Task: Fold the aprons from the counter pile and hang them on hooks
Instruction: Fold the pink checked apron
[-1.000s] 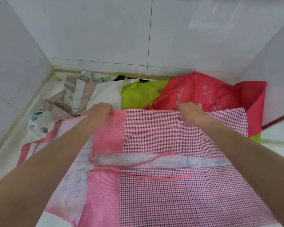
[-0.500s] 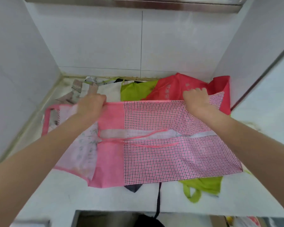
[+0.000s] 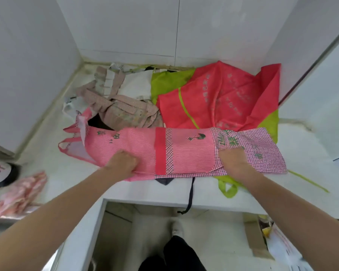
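Observation:
A pink checked apron (image 3: 186, 151) lies folded into a long band across the front of the white counter (image 3: 70, 173). My left hand (image 3: 122, 163) grips its near edge left of the middle, fingers curled into the cloth. My right hand (image 3: 233, 163) holds the near edge toward the right end. Behind it lies the pile: a red apron (image 3: 219, 98) with pale lettering over a lime green apron (image 3: 168, 81), and a beige frilled apron (image 3: 121, 108) to the left. No hooks are in view.
White tiled walls close the counter on the left, back and right. A pink cloth (image 3: 20, 194) lies at the far left edge. A dark cord (image 3: 190, 196) hangs over the counter front. A cardboard box (image 3: 258, 237) stands on the floor at the lower right.
Both hands brought the apron's far edge toward me, folding it in half into a narrow band. The red apron and the beige one behind it now show.

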{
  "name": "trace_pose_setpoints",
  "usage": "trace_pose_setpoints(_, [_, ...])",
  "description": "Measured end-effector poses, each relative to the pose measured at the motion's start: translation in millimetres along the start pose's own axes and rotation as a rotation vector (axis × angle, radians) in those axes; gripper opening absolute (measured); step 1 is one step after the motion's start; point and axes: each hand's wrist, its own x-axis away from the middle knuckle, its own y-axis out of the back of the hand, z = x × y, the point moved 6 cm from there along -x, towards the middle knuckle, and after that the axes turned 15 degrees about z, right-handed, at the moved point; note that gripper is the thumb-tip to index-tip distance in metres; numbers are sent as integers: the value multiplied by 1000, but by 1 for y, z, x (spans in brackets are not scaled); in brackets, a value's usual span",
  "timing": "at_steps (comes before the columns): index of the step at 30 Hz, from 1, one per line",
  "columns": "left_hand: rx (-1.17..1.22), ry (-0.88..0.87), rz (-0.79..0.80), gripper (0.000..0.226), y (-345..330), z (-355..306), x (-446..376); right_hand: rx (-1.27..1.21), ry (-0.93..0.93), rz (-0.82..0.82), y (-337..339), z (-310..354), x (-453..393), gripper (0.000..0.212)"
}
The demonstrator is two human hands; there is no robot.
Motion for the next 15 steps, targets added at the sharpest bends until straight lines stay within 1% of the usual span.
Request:
trace_pose_setpoints(2, [48, -49, 9, 18, -7, -3, -3, -2, -35, -33, -2, 0, -6, 32])
trace_pose_setpoints(4, [69, -105, -47, 13, -8, -6, -4, -8, -55, -60, -3, -2, -10, 30])
trace_pose_setpoints(7, [133, -196, -66, 28, -16, -8, -10, -9, -55, -64, -7, -2, -15, 30])
trace_pose_setpoints(9, [196, -240, -66, 26, -15, -10, -10, 3, -45, -59, -8, -1, -17, 30])
trace_pose_setpoints(11, [168, -262, -84, 24, -12, -15, -11, 8, -39, -49, -9, 0, -18, 31])
trace_pose_setpoints(15, [-3, -232, -114, 33, -2, -30, -12, -20, -14, -13, -15, 3, -20, 37])
